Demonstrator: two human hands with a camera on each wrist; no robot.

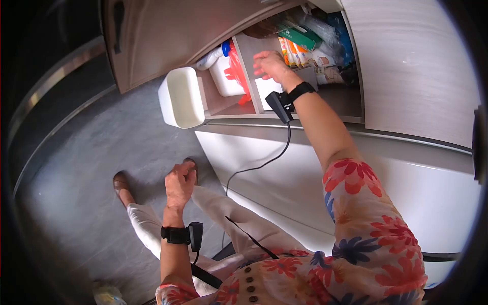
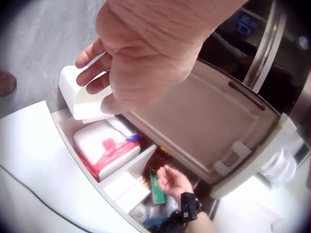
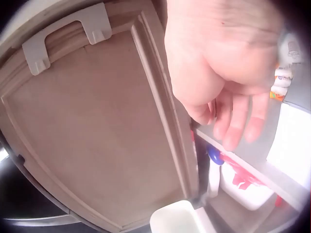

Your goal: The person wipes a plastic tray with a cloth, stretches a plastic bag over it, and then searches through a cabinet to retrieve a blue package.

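Cabinet divider (image 1: 246, 51) near right grip (image 1: 272, 66), relaxed, empty; left grip (image 1: 179, 185) loosely curled, empty.

Cabinet (image 1: 341, 101) in all three views

Matt divider (image 1: 249, 53), smooth plastic bin (image 1: 185, 97), crinkled plastic bag (image 1: 236, 71), wood-look door (image 1: 157, 40), glossy panel (image 1: 285, 178), cloth shirt (image 1: 394, 239)

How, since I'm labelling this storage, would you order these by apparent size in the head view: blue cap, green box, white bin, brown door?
Largest to smallest, as they look:
1. brown door
2. white bin
3. green box, partly covered
4. blue cap
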